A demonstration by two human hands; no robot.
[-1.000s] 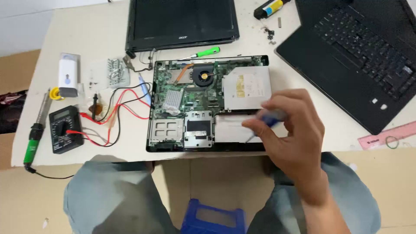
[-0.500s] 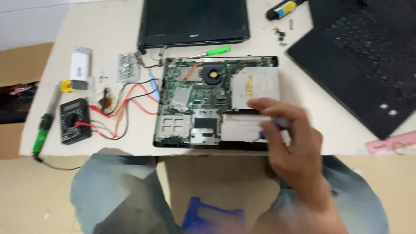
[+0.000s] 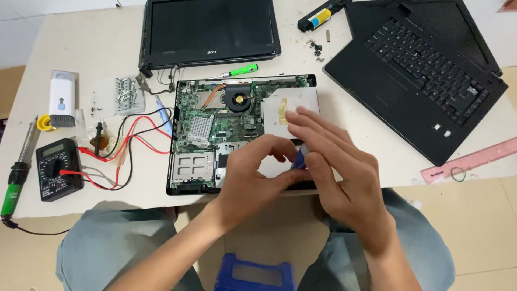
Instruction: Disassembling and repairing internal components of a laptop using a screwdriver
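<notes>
Black multimeter [image 3: 57,168] with red leads parked at table's left edge, clear of work. Opened laptop base [image 3: 237,129] kept centred near table's front edge, within reach. Small blue tool [image 3: 299,160] pinched by left hand [image 3: 253,175] fingertips over board; right hand [image 3: 339,167] half-curled, steadying it. Black laptop [image 3: 425,70] set aside right.

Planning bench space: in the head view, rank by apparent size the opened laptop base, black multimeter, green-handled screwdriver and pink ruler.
1. Opened laptop base, partly hidden by both hands.
2. Pink ruler, cut off by the frame edge.
3. Black multimeter.
4. Green-handled screwdriver.
</notes>
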